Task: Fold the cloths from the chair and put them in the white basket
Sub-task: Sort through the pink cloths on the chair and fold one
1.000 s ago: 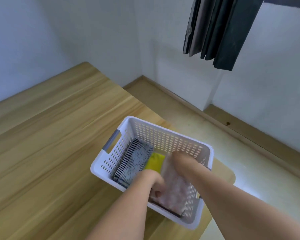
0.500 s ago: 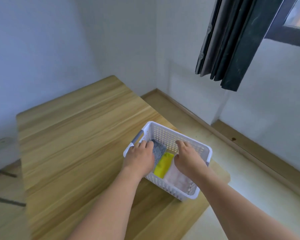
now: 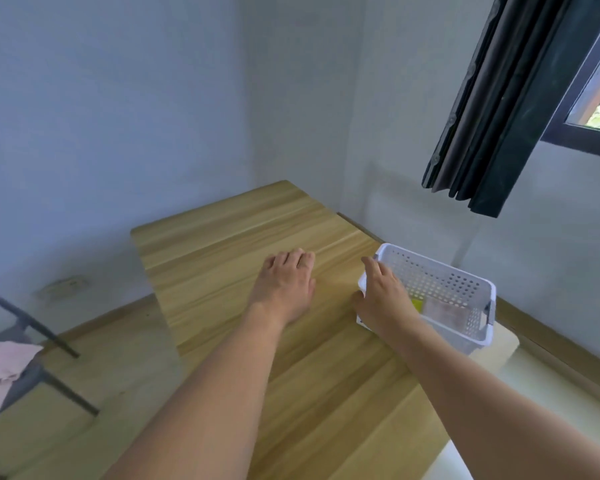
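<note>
Basket (image 3: 465, 336) holds cloths (image 3: 444, 311) (hands out).

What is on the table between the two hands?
Nothing: in the head view, only bare wooden table shows between the left hand and the right hand, which is beside the white basket.

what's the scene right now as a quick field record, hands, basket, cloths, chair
left hand: over the bare table top, fingers loosely curled, holding nothing
right hand: at the near left corner of the white basket, fingers relaxed; contact unclear
white basket: on the wooden table near its right edge
in basket: a yellow cloth and a pinkish cloth, seen through the holes
chair: at far left, dark frame, partly out of view
pink cloth: lies on the chair, not yet folded
background: dark curtain beside a window
</note>
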`<state>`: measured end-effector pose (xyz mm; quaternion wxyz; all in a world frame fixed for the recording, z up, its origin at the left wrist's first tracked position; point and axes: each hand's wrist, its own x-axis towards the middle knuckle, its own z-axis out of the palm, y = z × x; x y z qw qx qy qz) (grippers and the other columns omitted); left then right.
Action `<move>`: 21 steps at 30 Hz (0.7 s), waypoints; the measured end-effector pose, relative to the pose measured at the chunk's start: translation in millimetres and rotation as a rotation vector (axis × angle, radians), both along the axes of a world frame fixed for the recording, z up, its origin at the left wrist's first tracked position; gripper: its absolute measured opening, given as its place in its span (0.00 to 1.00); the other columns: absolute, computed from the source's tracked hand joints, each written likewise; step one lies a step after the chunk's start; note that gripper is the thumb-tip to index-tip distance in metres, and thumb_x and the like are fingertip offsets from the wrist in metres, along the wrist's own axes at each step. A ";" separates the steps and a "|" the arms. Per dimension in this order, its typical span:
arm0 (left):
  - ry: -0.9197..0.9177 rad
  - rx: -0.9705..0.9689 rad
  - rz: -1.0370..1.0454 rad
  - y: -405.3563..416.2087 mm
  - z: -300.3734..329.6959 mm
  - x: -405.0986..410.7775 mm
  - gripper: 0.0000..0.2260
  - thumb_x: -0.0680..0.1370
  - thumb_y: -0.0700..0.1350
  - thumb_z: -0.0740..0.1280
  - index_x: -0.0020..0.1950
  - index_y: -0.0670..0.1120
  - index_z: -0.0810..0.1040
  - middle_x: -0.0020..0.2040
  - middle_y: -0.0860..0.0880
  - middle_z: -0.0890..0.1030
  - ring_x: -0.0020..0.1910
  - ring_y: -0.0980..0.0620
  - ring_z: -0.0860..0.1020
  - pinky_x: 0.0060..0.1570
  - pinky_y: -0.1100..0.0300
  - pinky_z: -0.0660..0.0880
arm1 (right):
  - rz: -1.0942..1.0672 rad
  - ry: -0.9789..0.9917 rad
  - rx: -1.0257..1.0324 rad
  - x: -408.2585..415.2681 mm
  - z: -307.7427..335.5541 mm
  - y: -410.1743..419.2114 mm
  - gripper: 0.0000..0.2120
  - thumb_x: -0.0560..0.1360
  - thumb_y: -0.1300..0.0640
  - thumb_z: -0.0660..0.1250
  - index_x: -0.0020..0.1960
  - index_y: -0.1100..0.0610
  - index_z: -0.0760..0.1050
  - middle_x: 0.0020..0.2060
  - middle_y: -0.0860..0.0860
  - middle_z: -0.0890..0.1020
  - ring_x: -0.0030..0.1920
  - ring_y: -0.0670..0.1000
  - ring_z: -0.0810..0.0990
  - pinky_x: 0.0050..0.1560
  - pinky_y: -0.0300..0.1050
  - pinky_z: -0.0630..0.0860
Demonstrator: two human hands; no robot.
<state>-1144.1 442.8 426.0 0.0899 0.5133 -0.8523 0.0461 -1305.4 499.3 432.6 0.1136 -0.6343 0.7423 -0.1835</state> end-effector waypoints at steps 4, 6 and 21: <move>0.020 0.010 0.030 15.4 26.0 77.5 0.22 0.81 0.50 0.56 0.74 0.45 0.60 0.71 0.44 0.67 0.67 0.43 0.68 0.65 0.49 0.65 | 0.008 -0.011 -0.020 67.5 21.3 20.3 0.32 0.73 0.60 0.61 0.76 0.57 0.56 0.70 0.54 0.67 0.69 0.57 0.66 0.66 0.47 0.64; 0.028 0.003 0.037 20.6 33.6 104.3 0.22 0.81 0.50 0.55 0.74 0.45 0.60 0.71 0.45 0.67 0.67 0.43 0.68 0.65 0.49 0.66 | 0.000 0.003 -0.035 89.8 28.4 26.4 0.32 0.74 0.59 0.61 0.75 0.58 0.56 0.69 0.55 0.68 0.69 0.57 0.66 0.66 0.47 0.63; 0.084 -0.058 0.001 32.6 41.1 382.3 0.23 0.81 0.50 0.55 0.75 0.45 0.58 0.71 0.45 0.67 0.67 0.44 0.68 0.67 0.49 0.64 | -0.078 -0.081 0.001 358.8 39.4 54.6 0.30 0.76 0.58 0.60 0.76 0.56 0.56 0.73 0.54 0.63 0.72 0.56 0.62 0.69 0.46 0.61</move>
